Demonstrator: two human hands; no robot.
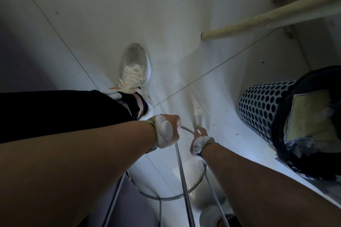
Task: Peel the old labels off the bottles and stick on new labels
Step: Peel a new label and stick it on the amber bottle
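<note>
The view looks straight down at a pale tiled floor (96, 14). Both forearms reach down to a metal stool frame (181, 169), a chrome ring with thin rods running down from it toward the bottom edge of the picture. The left hand (168, 130) sits at the upper left of the ring with its fingers curled over the rim, gripping it; a white oval device is strapped to the back of that hand by a green band. The right hand (200, 139) is at the upper right of the ring and wears a similar white device on a strap. Its fingers bend down toward the rim, but the device and the angle hide the fingertips, so I cannot tell whether it grips the ring or only touches it. No bottle and no fresh label can be made out anywhere in this view. To the right stands a round bin (262, 108) with a perforated wall and a black liner folded over its top. Inside it lies a yellowish sheet of paper (310, 116) with torn, pale scraps along its edges; whether these are peeled labels cannot be told. Above the hands, a leg in dark trousers ends in a white laced shoe (135, 68) planted on the floor. At the upper right, 3 cream-coloured round legs (258, 22) of some piece of furniture slant across the corner, the lowest one ending on the floor.
</note>
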